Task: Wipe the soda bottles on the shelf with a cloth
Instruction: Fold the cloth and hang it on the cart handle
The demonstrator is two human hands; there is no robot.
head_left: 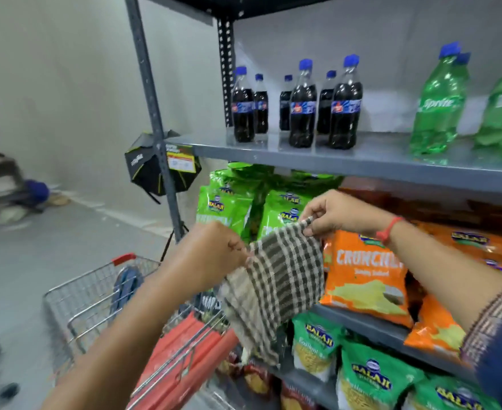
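A brown-and-cream checked cloth (276, 279) hangs spread between my two hands, below the bottle shelf. My left hand (214, 253) pinches its left top corner; my right hand (338, 214) pinches its right top corner. Several dark cola bottles (303, 113) with blue caps stand upright on the grey shelf (377, 161) above my hands. Green Sprite bottles (439, 108) stand further right on the same shelf. Neither hand touches a bottle.
Green snack bags (285, 208) and orange chip bags (365, 276) fill the shelf behind the cloth; more green bags (371, 380) lie lower down. A wire shopping cart (102, 294) with red handle stands at my left. A black folded umbrella light (146, 167) hangs by the shelf post.
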